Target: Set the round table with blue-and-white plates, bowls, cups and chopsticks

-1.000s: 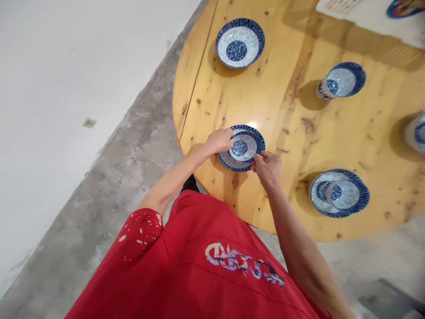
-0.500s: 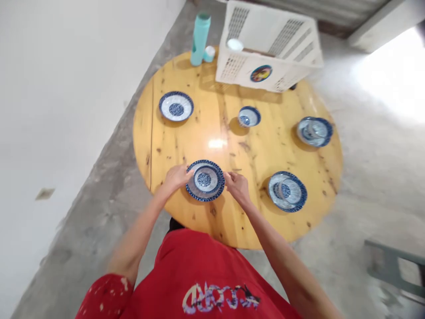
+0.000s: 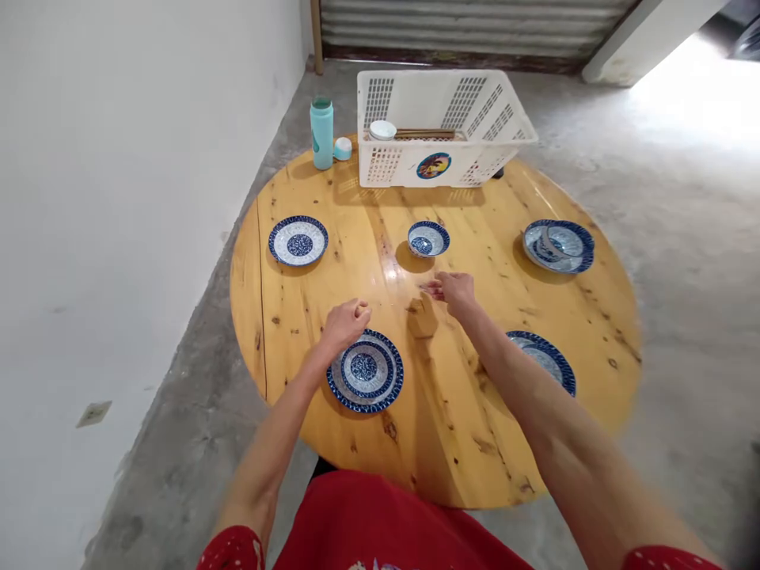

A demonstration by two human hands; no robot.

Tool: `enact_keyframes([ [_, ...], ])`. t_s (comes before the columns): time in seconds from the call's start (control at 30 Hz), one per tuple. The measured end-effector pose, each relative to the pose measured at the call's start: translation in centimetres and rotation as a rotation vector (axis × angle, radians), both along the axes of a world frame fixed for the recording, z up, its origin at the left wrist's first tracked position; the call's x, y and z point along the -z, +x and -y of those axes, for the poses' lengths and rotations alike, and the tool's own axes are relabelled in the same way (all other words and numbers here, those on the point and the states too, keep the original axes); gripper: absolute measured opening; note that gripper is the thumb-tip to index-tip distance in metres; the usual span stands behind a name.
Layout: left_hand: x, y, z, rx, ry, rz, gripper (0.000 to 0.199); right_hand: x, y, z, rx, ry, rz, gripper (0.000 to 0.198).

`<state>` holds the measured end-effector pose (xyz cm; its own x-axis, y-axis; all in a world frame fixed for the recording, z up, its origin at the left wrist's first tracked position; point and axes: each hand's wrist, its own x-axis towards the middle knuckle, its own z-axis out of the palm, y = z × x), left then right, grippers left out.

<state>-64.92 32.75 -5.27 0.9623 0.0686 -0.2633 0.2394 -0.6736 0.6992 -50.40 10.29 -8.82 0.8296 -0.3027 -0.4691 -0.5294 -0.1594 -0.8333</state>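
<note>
The table point(image 3: 368, 277) holds a bowl point(image 3: 428, 241) and an oval-labelled basket point(image 3: 433, 165).

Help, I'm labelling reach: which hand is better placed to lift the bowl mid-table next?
Likely the right hand: it looks empty and hovers close to the bowl; the left hand is farther off, by stacked dishes.

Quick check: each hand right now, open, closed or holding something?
Left hand: loosely curled by the plate, nothing visible in it; whether fully closed, can't tell.
Right hand: open, nothing visible in it, short of the bowl.
</note>
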Motion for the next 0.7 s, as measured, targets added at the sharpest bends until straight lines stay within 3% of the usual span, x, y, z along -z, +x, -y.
enact_keyframes([
  [0.17,0.8,0.6,0.4,-0.052,0.018,-0.042,0.035,1.1,4.3,-1.0,0.082,-0.001,-0.008,0.021],
  [0.33,1.2,0.1,0.8,-0.088,-0.001,-0.104,0.037,1.9,6.2,-2.2,0.1,-0.011,-0.033,0.025],
  [0.53,1.7,-1.0,1.1,-0.117,-0.038,-0.116,0.038,2.1,7.1,-2.7,0.11,-0.006,-0.062,0.025],
  [0.7,1.9,0.5,1.1,-0.151,-0.086,-0.096,0.035,2.1,5.4,-2.9,0.047,-0.044,-0.036,0.027],
])
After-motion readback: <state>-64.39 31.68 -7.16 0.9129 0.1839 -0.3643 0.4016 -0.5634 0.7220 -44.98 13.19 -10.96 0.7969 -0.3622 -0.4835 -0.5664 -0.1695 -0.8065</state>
